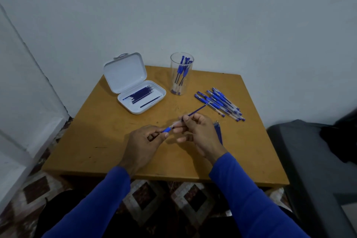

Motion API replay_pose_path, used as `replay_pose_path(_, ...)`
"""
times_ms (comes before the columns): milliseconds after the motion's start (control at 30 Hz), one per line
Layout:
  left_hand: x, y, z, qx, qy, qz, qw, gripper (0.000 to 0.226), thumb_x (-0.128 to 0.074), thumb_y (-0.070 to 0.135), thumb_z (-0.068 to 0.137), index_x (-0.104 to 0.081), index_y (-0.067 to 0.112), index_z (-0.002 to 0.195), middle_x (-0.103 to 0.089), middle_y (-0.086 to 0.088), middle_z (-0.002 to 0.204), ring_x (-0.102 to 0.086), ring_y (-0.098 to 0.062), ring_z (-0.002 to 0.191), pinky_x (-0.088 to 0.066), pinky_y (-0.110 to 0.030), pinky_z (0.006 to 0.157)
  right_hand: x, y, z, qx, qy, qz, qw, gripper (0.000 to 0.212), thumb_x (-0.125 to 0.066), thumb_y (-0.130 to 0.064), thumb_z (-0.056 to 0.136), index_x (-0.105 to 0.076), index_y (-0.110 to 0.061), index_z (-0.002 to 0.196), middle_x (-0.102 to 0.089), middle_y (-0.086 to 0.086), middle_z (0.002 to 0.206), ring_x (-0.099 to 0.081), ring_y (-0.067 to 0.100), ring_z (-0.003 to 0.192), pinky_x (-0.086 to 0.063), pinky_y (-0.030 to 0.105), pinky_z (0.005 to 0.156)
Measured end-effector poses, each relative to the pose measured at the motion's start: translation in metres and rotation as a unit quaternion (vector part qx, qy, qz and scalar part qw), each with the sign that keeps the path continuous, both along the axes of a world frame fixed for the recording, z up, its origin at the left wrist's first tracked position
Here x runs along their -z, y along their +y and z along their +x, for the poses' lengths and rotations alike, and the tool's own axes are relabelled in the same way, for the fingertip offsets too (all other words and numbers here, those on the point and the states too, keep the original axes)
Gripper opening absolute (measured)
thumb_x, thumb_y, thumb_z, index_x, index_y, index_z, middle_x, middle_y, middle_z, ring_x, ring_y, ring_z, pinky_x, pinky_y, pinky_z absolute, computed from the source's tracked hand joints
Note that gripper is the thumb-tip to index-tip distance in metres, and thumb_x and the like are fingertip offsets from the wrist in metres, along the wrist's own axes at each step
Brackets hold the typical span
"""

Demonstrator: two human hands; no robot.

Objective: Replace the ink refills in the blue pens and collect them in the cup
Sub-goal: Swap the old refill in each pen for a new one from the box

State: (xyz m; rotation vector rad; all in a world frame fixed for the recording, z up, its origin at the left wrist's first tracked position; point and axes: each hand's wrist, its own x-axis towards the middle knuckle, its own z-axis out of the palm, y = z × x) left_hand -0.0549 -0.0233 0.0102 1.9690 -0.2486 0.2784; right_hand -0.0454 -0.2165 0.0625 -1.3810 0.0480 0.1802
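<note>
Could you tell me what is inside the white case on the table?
The open case holds a row of dark blue refills, with one refill lying apart nearer the front. Nothing covers them; the raised lid looks bare.

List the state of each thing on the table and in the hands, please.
white case: open, refills inside
cup: upright, holds pens
pen pile: lying loose
pen barrel: gripped by left hand
refill: pinched by right hand, partly in barrel
spare refills: lying beside right hand
</note>
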Motion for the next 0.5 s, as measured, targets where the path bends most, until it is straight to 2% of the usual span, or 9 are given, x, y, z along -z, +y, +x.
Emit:
replay_pose_path(200, -0.0015, -0.0035, 0.0007, 0.019, -0.010, 0.000, 1.000, 0.014, -0.074, 0.037, 0.085, -0.075, 0.034, 0.099, -0.071, 0.018, 0.084, -0.066, -0.012, 0.078, -0.054, -0.025, 0.066, -0.0016, -0.0067, -0.0051, 0.006, 0.010, 0.006, 1.000, 0.022, -0.050, -0.012, 0.106, -0.060, 0.005, 0.113, -0.074, 0.024, 0.102, -0.074, 0.025, 0.083, -0.061, 0.031, 0.054)
replay_pose_path(367, 0.0045, -0.0047, 0.0016, 0.026, 0.005, -0.006, 1.000, 0.013, -0.078, 0.028, 0.086, -0.078, 0.031, 0.099, -0.070, 0.016, 0.083, -0.065, -0.014, 0.077, -0.055, -0.030, 0.065, 0.0007, -0.0096, -0.0059, -0.014, 0.025, -0.005, 1.000, 0.023, -0.052, -0.012, 0.105, -0.061, 0.007, 0.115, -0.075, 0.021, 0.102, -0.074, 0.026, 0.085, -0.061, 0.031, 0.056)
replay_pose_path(500, 0.0030, -0.0045, 0.0001, 0.029, -0.003, 0.004, 1.000, 0.020, -0.076, 0.036, 0.085, -0.079, 0.028, 0.104, -0.070, 0.017, 0.083, -0.064, -0.014, 0.075, -0.054, -0.031, 0.064, -0.0031, -0.0057, -0.0059, -0.068, 0.044, -0.043, 0.996, 0.022, -0.059, -0.015, 0.102, -0.064, 0.001, 0.115, -0.076, 0.019, 0.097, -0.072, 0.022, 0.077, -0.057, 0.026, 0.051)
